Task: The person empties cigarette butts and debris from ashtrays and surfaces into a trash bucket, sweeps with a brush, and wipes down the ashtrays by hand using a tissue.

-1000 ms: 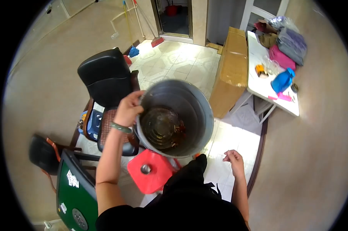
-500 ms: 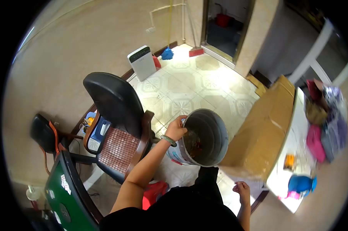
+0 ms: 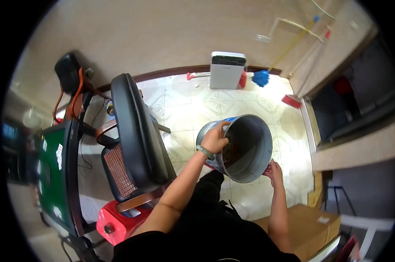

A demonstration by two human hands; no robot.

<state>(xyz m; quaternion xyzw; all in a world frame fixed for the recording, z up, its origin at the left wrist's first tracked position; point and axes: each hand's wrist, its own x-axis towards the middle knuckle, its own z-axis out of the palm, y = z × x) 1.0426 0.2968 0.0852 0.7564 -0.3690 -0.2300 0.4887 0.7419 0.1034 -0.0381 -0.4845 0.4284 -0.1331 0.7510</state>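
Observation:
A large grey bucket [image 3: 252, 148] is held tilted in front of my body, its mouth facing me, with some brownish matter at the bottom. My left hand [image 3: 215, 139], with a green bangle at the wrist, grips the left side of its rim. My right hand [image 3: 273, 172] is at the bucket's lower right side, fingers curled against the outside just under the rim. Part of its coloured outer label shows at the left.
A black chair [image 3: 138, 131] and a red container [image 3: 119, 220] stand at the left, beside a green-topped table [image 3: 51, 174]. A white appliance [image 3: 227, 72], a blue mop [image 3: 260, 78] and a red broom [image 3: 291, 101] are by the walls. A cardboard box [image 3: 308, 227] lies lower right.
The view has turned left, towards the wall with the white appliance. My right hand, earlier apart from the bucket, is now at its side. My left hand has kept hold of the rim.

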